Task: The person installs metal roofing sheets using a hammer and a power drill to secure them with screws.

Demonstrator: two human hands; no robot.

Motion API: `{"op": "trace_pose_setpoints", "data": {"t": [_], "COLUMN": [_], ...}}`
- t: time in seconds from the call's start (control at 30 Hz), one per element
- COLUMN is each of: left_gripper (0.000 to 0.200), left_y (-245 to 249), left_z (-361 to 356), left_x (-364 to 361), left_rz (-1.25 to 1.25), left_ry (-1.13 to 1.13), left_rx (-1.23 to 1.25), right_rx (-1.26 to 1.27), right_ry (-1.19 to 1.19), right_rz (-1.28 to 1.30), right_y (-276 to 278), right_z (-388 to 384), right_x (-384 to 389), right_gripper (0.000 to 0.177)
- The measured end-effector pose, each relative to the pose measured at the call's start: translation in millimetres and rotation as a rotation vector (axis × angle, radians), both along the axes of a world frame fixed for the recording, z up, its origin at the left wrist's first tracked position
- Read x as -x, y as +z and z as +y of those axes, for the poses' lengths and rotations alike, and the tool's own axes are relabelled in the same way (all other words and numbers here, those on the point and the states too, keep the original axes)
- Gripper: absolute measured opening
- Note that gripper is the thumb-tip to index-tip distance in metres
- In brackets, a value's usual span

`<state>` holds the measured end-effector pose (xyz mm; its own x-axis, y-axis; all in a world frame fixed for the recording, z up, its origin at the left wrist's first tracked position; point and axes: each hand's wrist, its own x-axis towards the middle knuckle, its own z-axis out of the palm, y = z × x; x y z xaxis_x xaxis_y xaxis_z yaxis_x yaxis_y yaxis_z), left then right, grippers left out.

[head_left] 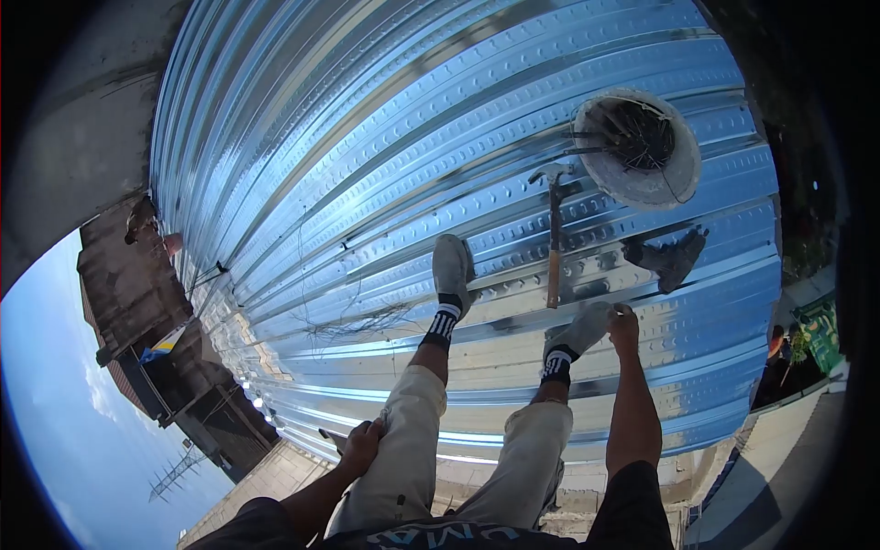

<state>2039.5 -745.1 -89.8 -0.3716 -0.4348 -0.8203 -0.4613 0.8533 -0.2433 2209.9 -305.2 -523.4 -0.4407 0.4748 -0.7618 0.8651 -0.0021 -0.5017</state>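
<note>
Metal deck (412, 211), counted as one shining surface with many ribs, spread beneath everything below. Saw two legs (412, 431) in pale trousers at its near side. Noted one pale round bucket (683, 179) standing on the deck at upper right, with dark rods (642, 137) inside, too crowded to count. Counted two grey shoes (450, 266), planted apart on the metal, with two dark striped socks (444, 323) above. Found one hammer (554, 229) lying flat, head near the bucket, wooden handle pointing back between the shoes. Saw one dark item (674, 259) below the bucket, too unclear to name. Counted two bare hands: left hand (360, 446) just beside the left leg, fingers closed around one dark tool (332, 440), kind mostly hidden; right hand (624, 328) at the right shoe's toe, fingers bent. Could not tell whether pinching anything. Noted thin loose wires (357, 323) left of the left shoe, too tangled to count.
</note>
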Motion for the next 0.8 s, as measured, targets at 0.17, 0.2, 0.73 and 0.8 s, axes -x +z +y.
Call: {"op": "trace_pose_setpoints", "data": {"t": [0.17,0.2,0.73,0.8], "left_gripper": [0.050,0.050,0.033,0.035], "left_y": [3,5,-32,-48], "left_z": [6,9,34,69], "left_x": [-1,0,37,61], "left_rz": [0.073,0.096,0.160,0.116], "left_ry": [0.063,0.075,0.351,0.473], "left_rx": [0.001,-0.004,-0.332,-0.515], "right_rx": [0.245,0.264,0.355,0.217], "right_ry": [-0.251,-0.257,-0.121,-0.027], "right_rz": [-0.167,-0.168,-0.147,-0.127], "right_y": [46,46,128,117], "right_z": [27,26,-67,-71], "right_x": [20,17,38,22], "right_gripper": [0.036,0.036,0.027,0.027]}}
